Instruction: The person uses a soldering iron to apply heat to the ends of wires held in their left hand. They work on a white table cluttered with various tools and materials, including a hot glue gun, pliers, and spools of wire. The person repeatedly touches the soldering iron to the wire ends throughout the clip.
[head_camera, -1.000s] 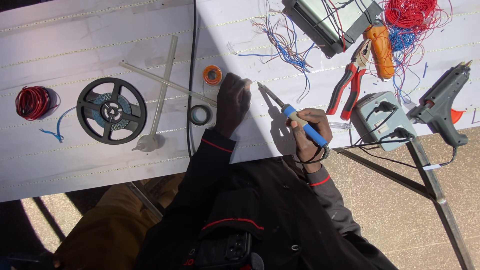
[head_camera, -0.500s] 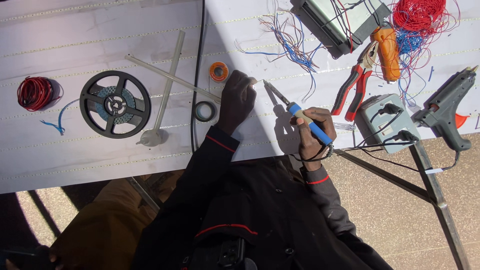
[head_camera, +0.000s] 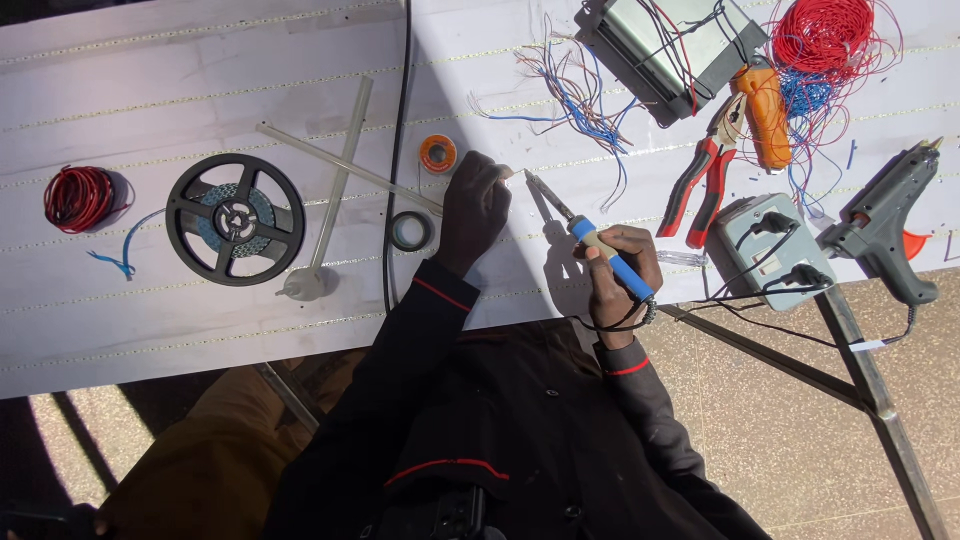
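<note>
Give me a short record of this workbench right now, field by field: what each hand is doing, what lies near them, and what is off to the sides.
Surface: white table in sunlight
Left hand: pressed on the table, fingertips pinching something small, too small to tell
Right hand: gripping a blue-handled soldering iron, tip pointing toward the left hand
Near left hand: orange tape roll, dark tape ring
Left side: black reel, red wire coil
Right side: red-handled pliers, grey power strip, glue gun
</note>
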